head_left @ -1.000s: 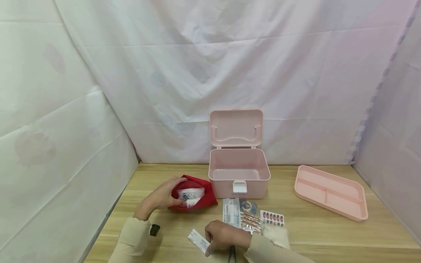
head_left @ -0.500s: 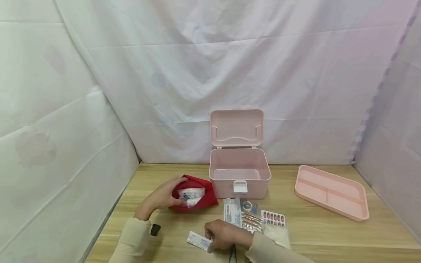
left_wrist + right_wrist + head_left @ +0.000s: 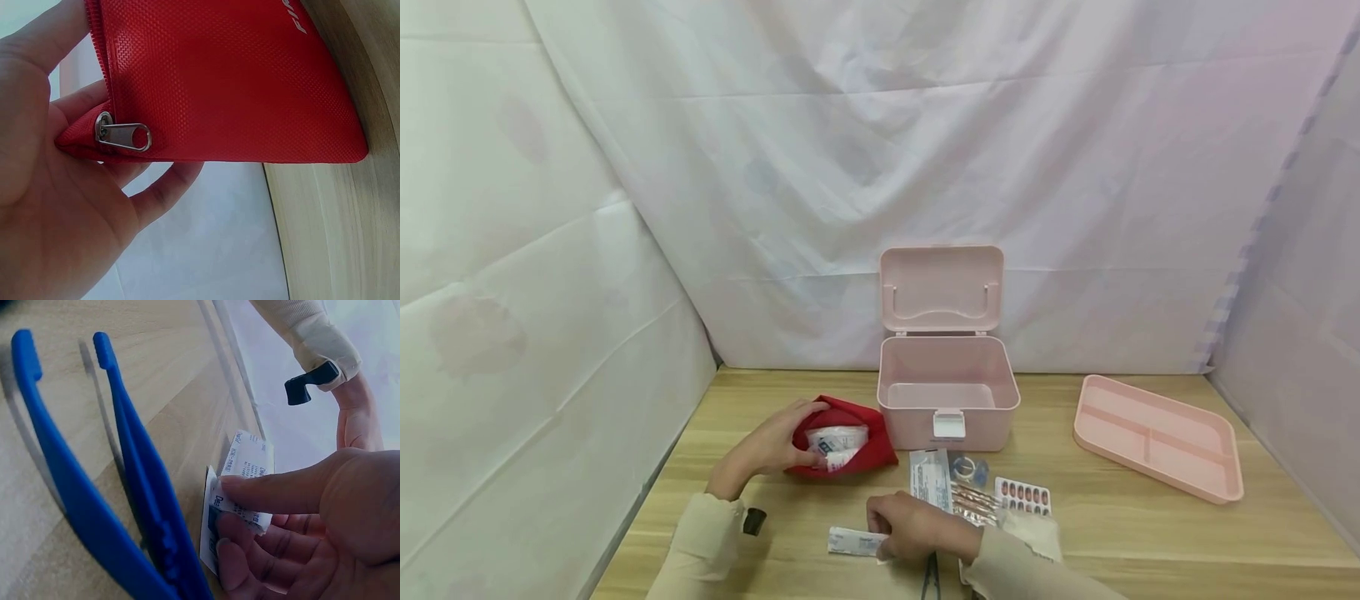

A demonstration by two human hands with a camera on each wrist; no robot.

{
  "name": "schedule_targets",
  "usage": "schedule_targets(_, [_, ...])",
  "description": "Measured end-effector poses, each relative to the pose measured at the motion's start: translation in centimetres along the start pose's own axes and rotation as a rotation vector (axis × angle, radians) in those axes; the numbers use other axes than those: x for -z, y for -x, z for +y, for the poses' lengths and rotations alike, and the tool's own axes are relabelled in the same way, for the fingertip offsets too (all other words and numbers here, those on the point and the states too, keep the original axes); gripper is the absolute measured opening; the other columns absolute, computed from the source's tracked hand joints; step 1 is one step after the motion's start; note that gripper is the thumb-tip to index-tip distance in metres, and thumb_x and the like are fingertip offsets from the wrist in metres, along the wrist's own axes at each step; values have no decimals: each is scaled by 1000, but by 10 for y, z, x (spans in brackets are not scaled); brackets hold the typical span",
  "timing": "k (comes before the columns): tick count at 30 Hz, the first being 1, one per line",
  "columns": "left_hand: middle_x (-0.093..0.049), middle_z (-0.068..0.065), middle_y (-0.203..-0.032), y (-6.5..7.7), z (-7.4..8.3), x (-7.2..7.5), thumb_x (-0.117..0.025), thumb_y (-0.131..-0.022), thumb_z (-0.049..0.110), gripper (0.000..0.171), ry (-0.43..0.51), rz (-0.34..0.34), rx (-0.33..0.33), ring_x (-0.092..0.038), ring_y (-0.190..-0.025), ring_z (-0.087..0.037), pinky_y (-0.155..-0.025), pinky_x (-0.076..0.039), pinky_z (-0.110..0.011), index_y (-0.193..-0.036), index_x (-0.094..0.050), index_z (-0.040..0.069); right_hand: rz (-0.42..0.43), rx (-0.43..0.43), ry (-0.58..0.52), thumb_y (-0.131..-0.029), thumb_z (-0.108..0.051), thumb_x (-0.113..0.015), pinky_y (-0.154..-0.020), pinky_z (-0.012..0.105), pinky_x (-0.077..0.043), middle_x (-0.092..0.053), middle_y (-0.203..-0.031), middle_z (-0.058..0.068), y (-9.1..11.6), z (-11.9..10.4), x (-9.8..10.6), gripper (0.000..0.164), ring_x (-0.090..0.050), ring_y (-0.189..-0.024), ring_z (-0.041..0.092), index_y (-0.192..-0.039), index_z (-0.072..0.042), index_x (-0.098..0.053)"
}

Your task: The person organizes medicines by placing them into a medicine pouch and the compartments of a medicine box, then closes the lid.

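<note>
One metal zip pull (image 3: 120, 135) on red pouch (image 3: 231, 87), left wrist view only

Left hand (image 3: 775, 442): thumb and fingers apart, in grip. Right hand (image 3: 910, 527): thumb (image 3: 275, 490) pinched against bent fingers (image 3: 235, 559). Left forearm (image 3: 700, 537) angled forward; right forearm (image 3: 1026, 571) slanted leftward.

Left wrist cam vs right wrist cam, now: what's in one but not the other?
Left wrist only: the red pouch with its metal zipper pull, its corner in the grip of the left hand.
Right wrist only: blue tweezers, the right hand pinching a printed white packet, and the left sleeve cuff with a black clip.
Both: wooden tabletop, pale backdrop, and part of the left arm.
</note>
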State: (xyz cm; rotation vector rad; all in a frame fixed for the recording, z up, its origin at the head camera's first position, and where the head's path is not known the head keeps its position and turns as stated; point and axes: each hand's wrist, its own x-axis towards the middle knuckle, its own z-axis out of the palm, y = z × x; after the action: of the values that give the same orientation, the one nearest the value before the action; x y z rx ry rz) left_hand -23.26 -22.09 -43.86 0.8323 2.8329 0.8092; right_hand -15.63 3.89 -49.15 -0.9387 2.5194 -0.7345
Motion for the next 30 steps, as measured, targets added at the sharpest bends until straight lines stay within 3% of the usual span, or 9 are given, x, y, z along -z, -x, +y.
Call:
schedule_targets(9, [-55, -8, -131, 0, -1, -1, -87, -75, 27, 78, -2, -2, -6, -54, -119, -27, -102, -45, -52, -141, -50, 7, 42, 43, 2, -84, -9, -74, -56, 18, -38, -47, -69, -13, 0, -3, 11, 22, -43, -63, 1, -83, -20, -55])
schedule_targets(20, [-55, -9, -133, -1, -1, 1, -87, -75, 28, 80, -7, -9, 6, -54, -120, -28, -102, -45, -52, -142, -49, 7, 78, 82, -52, -92, -13, -68, -64, 18, -45, -54, -77, -14, 6, -12, 50, 9, -49, -69, 1, -95, -21, -65])
schedule_targets(26, [-56, -9, -132, 0, -1, 1, -87, -76, 28, 79, 13, -9, 6, -54, -118, -27, -100, -47, -52, -141, -49, 7, 181, 152, -119, -93, -10, -68, -59, 18, -44, -54, -74, -12, 11, -20, 75, 8, -47, -66, 1, -94, -18, -67])
schedule_targets(30, [-55, -9, -133, 0, 0, 1, -85, -76, 21, 76, 5, -7, 3, -54, -119, -27, -101, -46, -51, -141, -49, 7, 316, 226, -100, -91, -7, -69, -61, 18, -44, -61, -78, -10, 9, -26, 89, 7, -49, -69, 1, -92, -14, -70])
